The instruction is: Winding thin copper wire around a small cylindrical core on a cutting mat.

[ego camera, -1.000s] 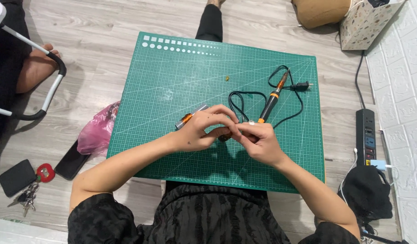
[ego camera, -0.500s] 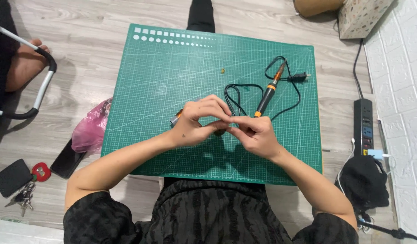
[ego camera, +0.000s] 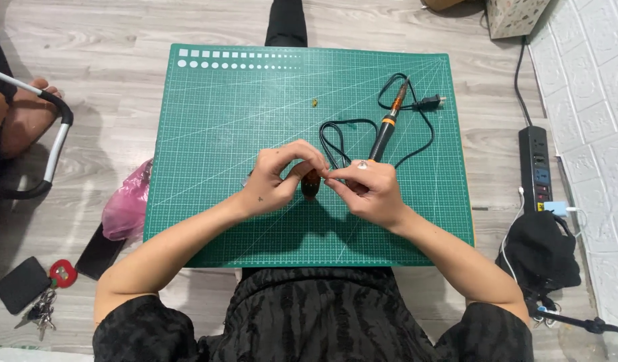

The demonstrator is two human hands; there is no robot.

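I sit on the floor at a green cutting mat (ego camera: 222, 134). My left hand (ego camera: 277, 181) and my right hand (ego camera: 370, 193) meet at the mat's middle. Their fingertips pinch a small orange-brown object (ego camera: 311, 184) between them. A grey tip (ego camera: 245, 179) pokes out left of my left hand. Just behind my right hand lies a soldering iron (ego camera: 386, 126) with an orange and black handle. Its black cord (ego camera: 335, 137) loops on the mat, ending in a plug (ego camera: 431, 102). A tiny brass piece (ego camera: 315, 103) lies alone farther back.
A black power strip (ego camera: 537, 167) and a black bag (ego camera: 540, 251) lie on the right by the white tiled wall. On the left are a pink plastic bag (ego camera: 124, 209), a black phone (ego camera: 100, 252), keys (ego camera: 38, 312), another person's foot (ego camera: 27, 118) and a metal tube frame (ego camera: 54, 144).
Both hands have stayed together over the mat's middle, working the small object. The orange tool that showed left of my left hand is now mostly hidden under it.
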